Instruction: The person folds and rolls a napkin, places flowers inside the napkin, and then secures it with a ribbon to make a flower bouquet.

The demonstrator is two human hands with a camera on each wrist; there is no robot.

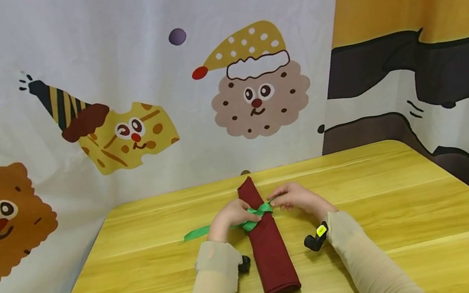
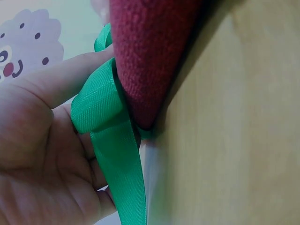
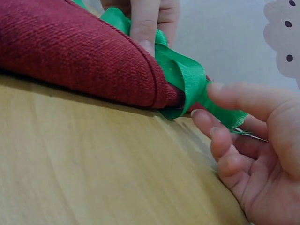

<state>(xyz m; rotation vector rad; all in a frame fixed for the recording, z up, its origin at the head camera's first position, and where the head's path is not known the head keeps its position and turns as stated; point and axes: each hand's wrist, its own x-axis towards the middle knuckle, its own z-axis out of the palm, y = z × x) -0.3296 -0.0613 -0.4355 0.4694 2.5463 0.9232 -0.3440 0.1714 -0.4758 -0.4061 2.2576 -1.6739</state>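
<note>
A dark red cloth [image 1: 274, 260], folded into a long flat roll, lies lengthwise on the table. Green ribbon [image 2: 121, 161] wraps around it above its middle, and one loose tail stretches left past the wrist. My left hand [image 1: 233, 213] holds the ribbon at the roll's left side, thumb against the ribbon on top. On the other side, my right hand [image 1: 296, 198] pinches the short frayed end of the ribbon between thumb and fingers, just off the roll's edge. The right wrist view shows a ribbon loop [image 3: 190, 79] standing out from the cloth beside those fingertips.
The yellow wood-grain table [image 1: 155, 286] has its far edge against a hanging cloth backdrop [image 1: 137, 22] printed with cartoon food figures. Small black wrist cameras sit on both beige sleeves [image 1: 212, 286], close to either side of the roll.
</note>
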